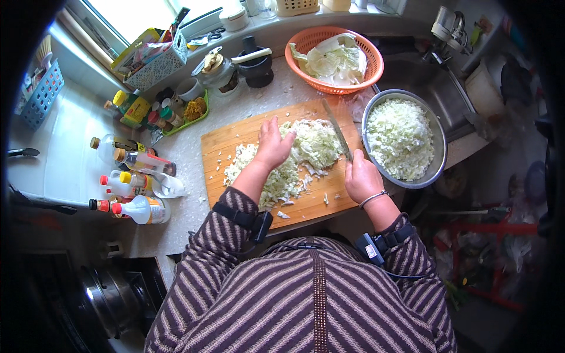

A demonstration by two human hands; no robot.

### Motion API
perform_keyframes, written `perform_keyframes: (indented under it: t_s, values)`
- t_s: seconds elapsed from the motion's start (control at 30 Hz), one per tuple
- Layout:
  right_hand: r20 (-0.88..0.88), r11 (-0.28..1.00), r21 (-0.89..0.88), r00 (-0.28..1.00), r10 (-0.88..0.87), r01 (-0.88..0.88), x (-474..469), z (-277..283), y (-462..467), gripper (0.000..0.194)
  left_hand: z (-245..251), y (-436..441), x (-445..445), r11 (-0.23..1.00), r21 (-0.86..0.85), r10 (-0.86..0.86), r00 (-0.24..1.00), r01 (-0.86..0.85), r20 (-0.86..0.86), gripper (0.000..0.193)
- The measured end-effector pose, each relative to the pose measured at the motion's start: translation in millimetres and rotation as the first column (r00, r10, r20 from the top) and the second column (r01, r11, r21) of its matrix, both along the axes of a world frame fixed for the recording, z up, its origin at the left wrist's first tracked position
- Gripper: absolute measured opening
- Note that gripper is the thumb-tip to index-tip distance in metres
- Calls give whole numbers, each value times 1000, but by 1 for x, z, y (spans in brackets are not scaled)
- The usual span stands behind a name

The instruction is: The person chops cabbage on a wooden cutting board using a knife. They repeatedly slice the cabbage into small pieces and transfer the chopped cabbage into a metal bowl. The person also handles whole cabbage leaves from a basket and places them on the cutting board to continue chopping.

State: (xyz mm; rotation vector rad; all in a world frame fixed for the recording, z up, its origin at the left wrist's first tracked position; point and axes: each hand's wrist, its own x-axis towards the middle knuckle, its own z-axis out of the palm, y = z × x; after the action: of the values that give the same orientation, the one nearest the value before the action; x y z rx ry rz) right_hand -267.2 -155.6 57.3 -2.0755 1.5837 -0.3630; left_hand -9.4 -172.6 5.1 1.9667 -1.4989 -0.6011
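On a wooden cutting board lies chopped cabbage, in a mound at the right and a looser spread at the left. My right hand grips the handle of a kitchen knife. The blade stands at the right edge of the cabbage mound, its tip pointing away from me. Over the middle of the cabbage is my left hand, fingers apart and holding nothing; whether it touches the shreds I cannot tell. A metal bowl heaped with finely chopped cabbage stands just right of the board.
Behind the board, an orange plastic colander holds cabbage leaves. A sink lies at the right. Bottles, a spice tray, a glass jar and a mortar line the left and back of the counter.
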Motion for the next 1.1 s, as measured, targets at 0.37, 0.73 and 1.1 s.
perform_keyframes:
  t_s: [0.37,0.73,1.1]
  values:
    - [52,991,86,993,102,-106,-32,-32,-6,19,-7,-12,-66,971,218,67,988,-97,140,110]
    - [429,721,670,885,-179,-178,-67,-15,18,22,-26,0,-94,978,-167,-80,963,125,256,88]
    - [284,984,133,955,80,-122,-83,-7,25,16,-12,14,-67,832,-98,-496,812,545,306,64]
